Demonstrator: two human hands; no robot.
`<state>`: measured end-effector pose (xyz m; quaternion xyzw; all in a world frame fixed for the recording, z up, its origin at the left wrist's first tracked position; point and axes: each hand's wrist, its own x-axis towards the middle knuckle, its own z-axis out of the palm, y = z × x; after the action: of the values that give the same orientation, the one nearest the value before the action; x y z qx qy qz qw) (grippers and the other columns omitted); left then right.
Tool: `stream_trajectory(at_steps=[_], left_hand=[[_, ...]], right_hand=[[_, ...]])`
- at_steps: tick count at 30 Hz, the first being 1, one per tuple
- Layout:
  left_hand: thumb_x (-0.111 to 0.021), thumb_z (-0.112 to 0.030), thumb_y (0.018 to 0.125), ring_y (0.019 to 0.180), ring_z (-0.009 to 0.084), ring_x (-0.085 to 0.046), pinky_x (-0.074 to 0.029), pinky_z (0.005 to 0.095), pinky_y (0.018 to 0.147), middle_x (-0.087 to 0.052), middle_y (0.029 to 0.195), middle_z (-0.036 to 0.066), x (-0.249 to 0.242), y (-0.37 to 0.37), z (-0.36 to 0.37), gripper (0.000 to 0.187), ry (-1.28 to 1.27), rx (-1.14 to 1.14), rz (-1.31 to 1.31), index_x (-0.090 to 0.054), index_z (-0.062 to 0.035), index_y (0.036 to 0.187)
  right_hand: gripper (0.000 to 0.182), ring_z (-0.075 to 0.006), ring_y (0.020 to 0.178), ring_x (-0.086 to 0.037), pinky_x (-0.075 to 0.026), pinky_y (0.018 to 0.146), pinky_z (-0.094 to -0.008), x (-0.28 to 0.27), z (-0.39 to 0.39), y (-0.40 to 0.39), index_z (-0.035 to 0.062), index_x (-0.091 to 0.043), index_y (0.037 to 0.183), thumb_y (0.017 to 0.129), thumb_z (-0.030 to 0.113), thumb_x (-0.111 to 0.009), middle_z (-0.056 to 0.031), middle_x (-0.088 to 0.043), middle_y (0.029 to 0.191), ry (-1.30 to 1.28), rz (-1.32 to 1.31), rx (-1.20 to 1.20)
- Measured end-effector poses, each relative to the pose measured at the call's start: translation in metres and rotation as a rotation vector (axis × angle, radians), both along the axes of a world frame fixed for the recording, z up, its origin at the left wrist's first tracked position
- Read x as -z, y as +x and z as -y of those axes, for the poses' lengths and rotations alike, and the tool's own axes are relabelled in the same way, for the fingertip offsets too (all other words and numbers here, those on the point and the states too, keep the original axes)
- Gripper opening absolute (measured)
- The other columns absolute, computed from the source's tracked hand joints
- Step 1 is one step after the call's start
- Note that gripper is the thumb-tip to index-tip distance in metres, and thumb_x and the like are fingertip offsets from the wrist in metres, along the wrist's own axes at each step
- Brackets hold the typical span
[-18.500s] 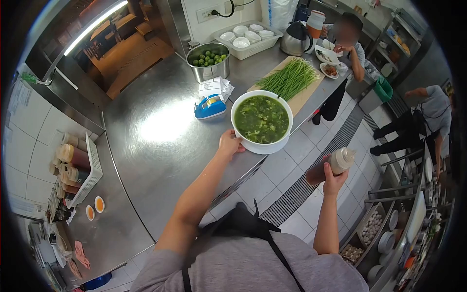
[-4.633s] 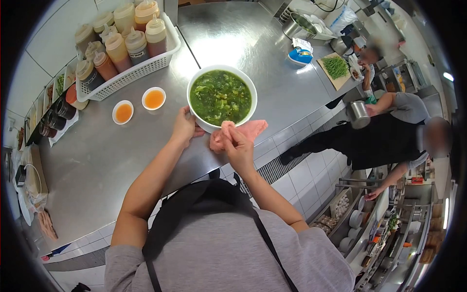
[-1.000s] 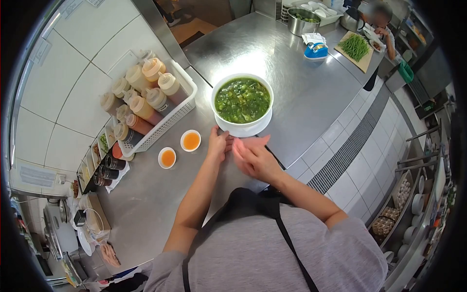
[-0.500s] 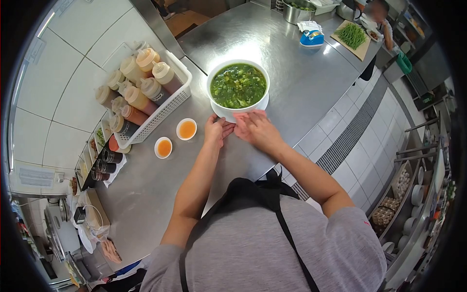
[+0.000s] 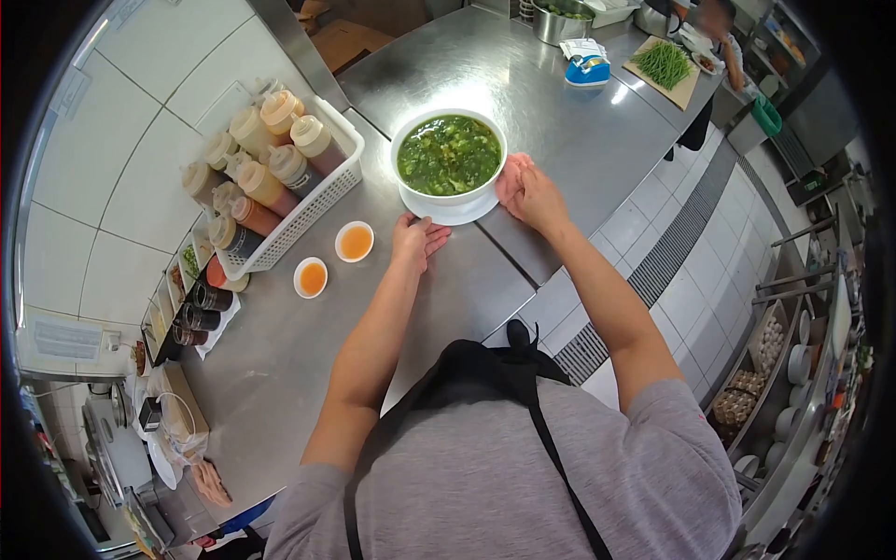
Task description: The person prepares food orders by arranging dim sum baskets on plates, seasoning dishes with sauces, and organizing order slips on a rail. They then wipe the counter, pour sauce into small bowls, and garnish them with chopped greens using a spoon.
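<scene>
A white bowl (image 5: 399,177) of green leafy soup (image 5: 450,154) stands on a white plate (image 5: 457,216) on the steel counter. At the plate's near left edge, my left hand (image 5: 416,244) grips the rim, thumb on top and fingers below. My right hand (image 5: 539,200) is closed on a pink cloth (image 5: 511,179), which it presses against the right side of the plate beside the bowl. Two small white cups of orange sauce, one nearer the plate (image 5: 355,242) and one further left (image 5: 311,278), sit left of my left forearm.
A white basket (image 5: 308,201) of squeeze bottles lies along the wall on the left. Toward the far right are a blue tape dispenser (image 5: 588,71), a board with green stalks (image 5: 664,63), a metal pot (image 5: 558,28) and another person (image 5: 714,42). The counter edge runs along the right.
My right hand has moved with the pink cloth from the plate's near edge round to its right side. My left hand stays at the rim.
</scene>
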<state>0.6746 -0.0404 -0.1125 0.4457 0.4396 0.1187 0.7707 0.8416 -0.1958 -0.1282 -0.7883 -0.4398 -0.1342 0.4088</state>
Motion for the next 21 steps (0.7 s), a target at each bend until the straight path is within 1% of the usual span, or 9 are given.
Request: stream_trajectory(at_steps=[2, 4, 7, 9, 10, 11, 13, 18, 21], left_hand=[[-0.044, -0.006, 0.086, 0.079, 0.0270, -0.061, -0.053, 0.0346, 0.068, -0.057, 0.091, 0.018, 0.002, -0.001, 0.000, 0.035, 0.001, 0.013, 0.006, -0.030, 0.0000, 0.116], [-0.044, -0.008, 0.086, 0.076, 0.0266, -0.062, -0.053, 0.0337, 0.066, -0.058, 0.090, 0.018, 0.003, -0.001, -0.005, 0.040, 0.003, 0.025, 0.016, -0.027, 0.0016, 0.121], [-0.048, -0.010, 0.085, 0.073, 0.0235, -0.062, -0.052, 0.0313, 0.062, -0.060, 0.084, 0.016, 0.000, -0.008, -0.009, 0.035, 0.118, 0.072, -0.032, -0.037, 0.0033, 0.115], [-0.053, -0.010, 0.081, 0.070, 0.0178, -0.063, -0.051, 0.0280, 0.059, -0.062, 0.074, 0.015, -0.013, -0.018, -0.017, 0.025, 0.519, 0.366, -0.263, -0.052, 0.0052, 0.101], [-0.055, -0.009, 0.078, 0.068, 0.0201, -0.063, -0.050, 0.0301, 0.059, -0.062, 0.070, 0.016, -0.014, -0.025, -0.018, 0.017, 0.739, 0.391, -0.319, -0.059, 0.0039, 0.087], [-0.055, -0.009, 0.078, 0.068, 0.0201, -0.063, -0.050, 0.0301, 0.059, -0.062, 0.070, 0.016, -0.015, -0.034, -0.021, 0.017, 0.738, 0.394, -0.319, -0.059, 0.0039, 0.087], [-0.052, -0.008, 0.080, 0.055, 0.0163, -0.060, -0.048, 0.0259, 0.050, -0.061, 0.065, 0.011, -0.023, -0.054, -0.023, 0.018, 1.382, 0.497, -0.291, -0.059, 0.0028, 0.092], [-0.049, -0.008, 0.081, 0.054, 0.0161, -0.060, -0.046, 0.0254, 0.049, -0.060, 0.064, 0.011, -0.035, -0.078, -0.016, 0.020, 1.289, 0.407, -0.219, -0.058, 0.0027, 0.096], [-0.046, -0.008, 0.084, 0.055, 0.0157, -0.059, -0.046, 0.0252, 0.049, -0.061, 0.071, 0.011, -0.026, -0.080, -0.015, 0.021, 1.163, 0.354, -0.158, -0.056, 0.0025, 0.100]], right_hand=[[0.026, -0.0362, 0.084, -0.053, -0.044, 0.071, -0.0443, 0.003, 0.005, -0.015, -0.0044, -0.052, 0.094, 0.076, 0.014, -0.049, -0.0208, -0.054, 0.092, -0.252, -0.049, 0.079], [0.028, -0.0359, 0.088, -0.052, -0.044, 0.071, -0.0457, 0.002, 0.013, -0.048, -0.0041, -0.051, 0.097, 0.075, 0.014, -0.049, -0.0206, -0.052, 0.097, -0.295, -0.090, 0.074], [0.032, -0.0346, 0.096, -0.049, -0.044, 0.073, -0.0474, -0.008, 0.018, -0.110, -0.0036, -0.050, 0.101, 0.074, 0.014, -0.050, -0.0192, -0.049, 0.104, -0.406, -0.106, 0.038], [0.034, -0.0336, 0.099, -0.047, -0.043, 0.075, -0.0477, -0.009, 0.012, -0.144, -0.0033, -0.050, 0.101, 0.072, 0.015, -0.051, -0.0181, -0.049, 0.106, -0.470, -0.081, 0.006], [0.034, -0.0340, 0.098, -0.048, -0.043, 0.075, -0.0488, -0.008, 0.007, -0.157, -0.0025, -0.051, 0.101, 0.072, 0.015, -0.052, -0.0183, -0.049, 0.108, -0.407, -0.102, -0.057], [0.034, -0.0343, 0.096, -0.050, -0.042, 0.075, -0.0498, -0.006, 0.002, -0.172, -0.0018, -0.051, 0.101, 0.072, 0.016, -0.053, -0.0186, -0.048, 0.110, -0.344, -0.126, -0.121], [0.039, -0.0335, 0.103, -0.046, -0.041, 0.080, -0.0490, -0.005, -0.008, -0.205, -0.0019, -0.049, 0.106, 0.072, 0.016, -0.052, -0.0174, -0.048, 0.112, -0.342, -0.076, -0.176], [0.046, -0.0323, 0.114, -0.037, -0.035, 0.090, -0.0505, -0.018, -0.033, -0.266, 0.0014, -0.046, 0.114, 0.073, 0.023, -0.049, -0.0173, -0.044, 0.117, -0.427, 0.109, -0.461], [0.048, -0.0328, 0.116, -0.034, -0.035, 0.090, -0.0503, -0.021, -0.042, -0.271, 0.0032, -0.045, 0.116, 0.074, 0.026, -0.051, -0.0165, -0.043, 0.119, -0.400, -0.087, -0.591]])
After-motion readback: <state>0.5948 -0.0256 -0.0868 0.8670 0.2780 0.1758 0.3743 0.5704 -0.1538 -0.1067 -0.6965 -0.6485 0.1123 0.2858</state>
